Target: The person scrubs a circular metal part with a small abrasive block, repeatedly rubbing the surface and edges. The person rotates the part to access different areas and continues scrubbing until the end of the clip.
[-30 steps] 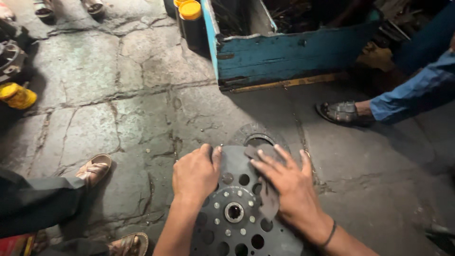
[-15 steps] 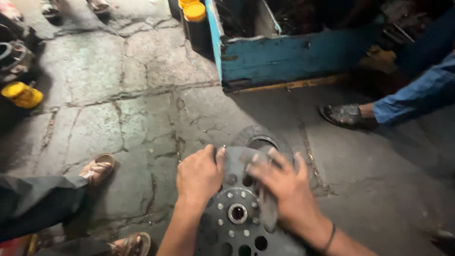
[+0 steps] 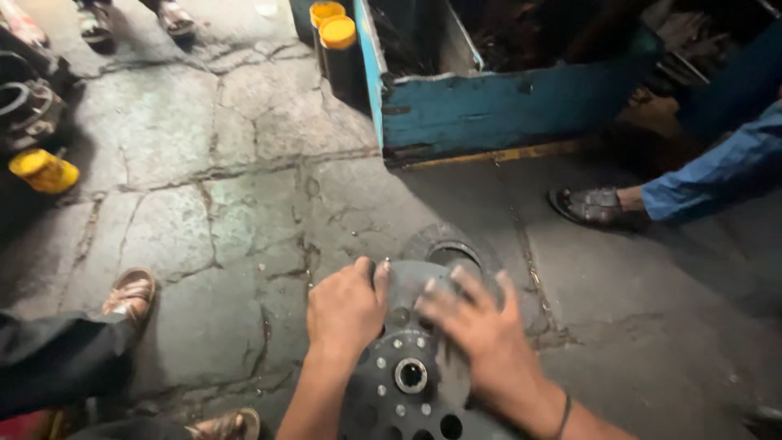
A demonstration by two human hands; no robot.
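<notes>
Nearest, disc: a dark round metal disc (image 3: 407,383) with a hub hole and ringed bolt holes lies on the cracked stone floor (image 3: 204,212).
Left hand: the left hand (image 3: 346,314) sits on the disc's left edge, fingers curled over the rim, gripping it.
Right hand: the right hand (image 3: 481,334) lies flat on the disc's right half, fingers spread; blurred, so I cannot tell whether anything is under the palm.
Ring: a dark ring (image 3: 448,248) lies on the floor just beyond the disc.
Sandalled foot: a foot (image 3: 595,208) below a blue trouser leg, right of the disc and farther off.
Crate: a blue wooden crate (image 3: 505,98) stands well beyond the disc.
Jars: two yellow-lidded jars (image 3: 334,37) stand beside the crate's left end.
</notes>
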